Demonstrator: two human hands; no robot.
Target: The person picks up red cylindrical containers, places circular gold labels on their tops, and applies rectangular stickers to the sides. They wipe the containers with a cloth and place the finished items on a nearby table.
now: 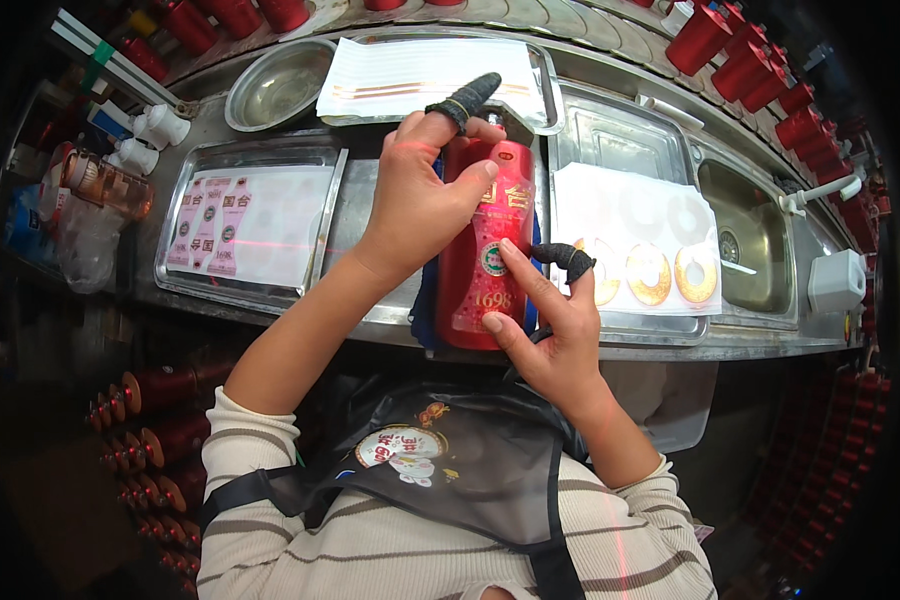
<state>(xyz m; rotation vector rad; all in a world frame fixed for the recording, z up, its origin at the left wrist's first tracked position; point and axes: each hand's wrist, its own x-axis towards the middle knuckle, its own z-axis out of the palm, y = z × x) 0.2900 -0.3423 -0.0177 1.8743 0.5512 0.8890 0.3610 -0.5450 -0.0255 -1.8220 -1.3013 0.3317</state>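
A glossy red bottle (485,250) with gold markings and a round green-and-white emblem lies in front of me, its neck end pointing away. My left hand (420,185) closes around its far end, the thumb on the front face. A black wrap with a thin band covers one left finger, which sticks up past the bottle. My right hand (560,320) grips the near right side, index fingertip by the emblem and thumb lower down. Another black wrap shows on a bent right finger; the remaining right fingers are mostly hidden. Blue cloth (425,305) shows beneath the bottle.
A left tray (334,215) holds pink printed decal sheets; sheets with gold rings (650,275) lie to the right. Beyond are a striped paper sheet (430,75) and a metal bowl (280,85). A sink (755,270) is far right. Red bottles (695,40) line the back.
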